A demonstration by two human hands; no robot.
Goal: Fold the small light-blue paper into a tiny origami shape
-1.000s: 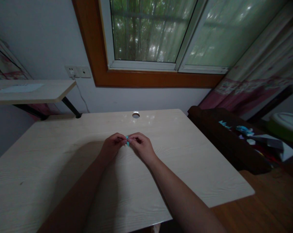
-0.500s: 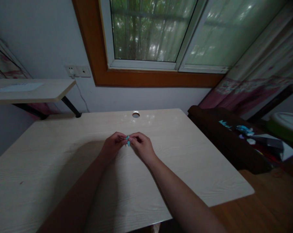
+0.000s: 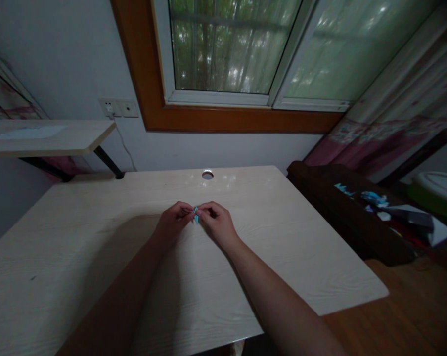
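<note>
Between my two hands is a small turquoise folded paper piece [image 3: 196, 218], held just above the pale wooden desk [image 3: 290, 237]. My left hand [image 3: 174, 218] pinches it from the left between thumb and fingertips. From the other side my right hand [image 3: 216, 220] grips it the same way, its thumb almost meeting the left one. Fingers cover most of the piece; only a pointed end shows below them and a bit above. Its exact fold cannot be made out.
Beyond my hands the desk has a round cable hole [image 3: 207, 175]. A raised shelf [image 3: 75, 138] on black legs stands at the back left. To the right, a dark brown bench [image 3: 320, 198] carries turquoise paper pieces [image 3: 374, 199] and a white-grey paper shape [image 3: 412, 217].
Hardly anything differs. Both hands keep their pinch at the same spot, and slightly less of the turquoise paper shows between the fingertips.
</note>
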